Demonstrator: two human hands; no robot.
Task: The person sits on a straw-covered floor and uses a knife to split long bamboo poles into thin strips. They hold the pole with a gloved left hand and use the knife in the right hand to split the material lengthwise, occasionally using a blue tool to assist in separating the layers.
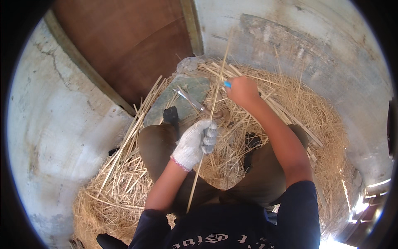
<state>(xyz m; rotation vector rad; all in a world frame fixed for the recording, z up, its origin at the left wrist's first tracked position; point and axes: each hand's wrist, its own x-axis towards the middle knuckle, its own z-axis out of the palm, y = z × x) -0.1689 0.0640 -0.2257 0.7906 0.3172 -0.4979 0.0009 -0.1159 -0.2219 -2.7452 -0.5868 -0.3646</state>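
A long, thin bamboo strip (215, 92) slants up and away from my lap, past my right hand. My left hand (195, 141), in a white knitted glove, is closed around its lower part, and the tail end hangs down over my thigh. My bare right hand (243, 91) is a fist on a blue-handled tool (227, 84). Only the tool's blue end shows beside the strip; its working part cannot be made out. Between my feet and the door, a knife (190, 99) with a shiny blade and brown handle lies across a flat greenish stone slab (168, 99).
Straw-like shavings (319, 120) cover the floor around my legs. Bundles of split strips (134, 133) lie at left, and more strips (286, 112) lie under my right forearm. A brown door (124, 41) and pale curved-looking walls (54, 124) stand close around.
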